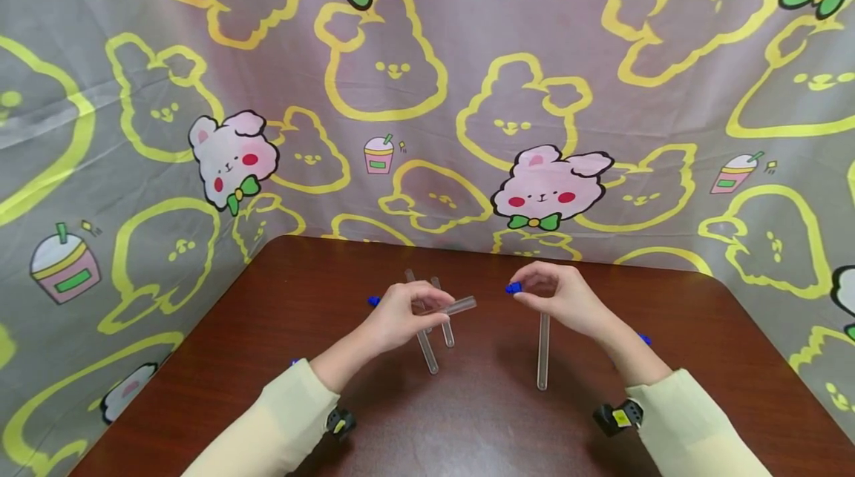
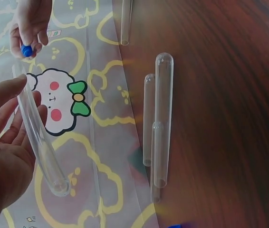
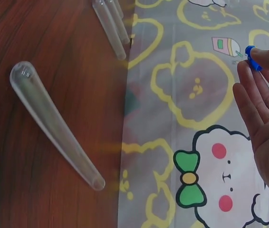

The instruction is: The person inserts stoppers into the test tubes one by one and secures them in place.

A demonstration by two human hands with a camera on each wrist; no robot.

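Observation:
Above the table, my left hand [image 1: 406, 314] grips a clear test tube [image 1: 462, 305] between thumb and fingers. In the head view the free end of this tube points right; the left wrist view shows its rounded end at the lower right of the hand. My right hand [image 1: 564, 297] pinches a small blue stopper [image 1: 513, 288] between thumb and fingertips. The stopper is apart from the held tube, level with it and to its right. Below the right hand, another clear tube [image 1: 543, 358] lies on the table.
Several more clear tubes [image 1: 428, 352] lie under and beside the left hand. Blue stoppers lie on the dark wooden table [image 1: 481, 418]: one stopper [image 1: 374, 300] left of the left hand, another [image 1: 644, 340] beyond the right forearm. A patterned cloth [image 1: 427, 143] hangs behind the table.

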